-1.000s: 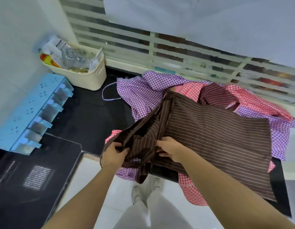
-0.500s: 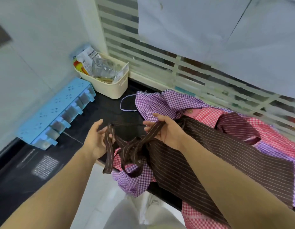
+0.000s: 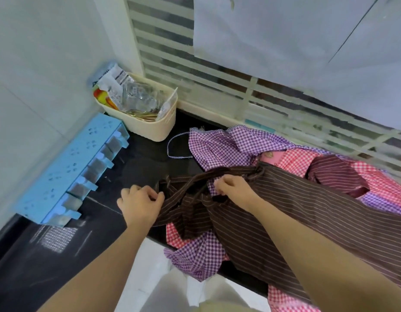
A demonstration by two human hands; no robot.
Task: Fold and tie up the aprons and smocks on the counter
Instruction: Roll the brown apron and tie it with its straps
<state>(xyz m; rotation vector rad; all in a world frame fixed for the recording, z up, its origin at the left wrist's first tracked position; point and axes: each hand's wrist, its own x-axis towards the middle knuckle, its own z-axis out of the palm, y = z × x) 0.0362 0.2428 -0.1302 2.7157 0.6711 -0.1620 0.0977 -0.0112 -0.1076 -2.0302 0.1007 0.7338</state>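
Landmark: the cream basket point(image 3: 150, 129) stands at the back left of the black counter point(image 3: 145, 163), stuffed with plastic packets point(image 3: 127, 93).
Brown striped apron point(image 3: 318, 210): spread on top of the heap of garments, to the right of the cream basket and nearer the person. Its near edge hangs over the counter's front.
Brown straps point(image 3: 188, 183): a loose tangle of bands running from the apron's gathered corner back toward the basket's side, in front of the basket and resting on the counter.
Left hand point(image 3: 140, 203): in front of the cream basket. The fingers are curled in, and thumb and fingertips pinch one strap end (which strap it is, the tangle hides).
Right hand point(image 3: 234, 188): right of the left hand, farther from the basket. It is closed in a fist round the straps where they meet the apron, knuckles up.
Purple checked garment point(image 3: 217, 145): crumpled just right of the basket, under the apron.
Red checked garment point(image 3: 296, 158): farther right of the basket, partly covered.
Maroon striped garment point(image 3: 336, 174): farthest right of the basket, lying on the red one.
Purple cord point(image 3: 170, 145): a thin loop on the counter between the basket and the purple garment.
Blue rack point(image 3: 66, 163): left of the basket, along the wall.
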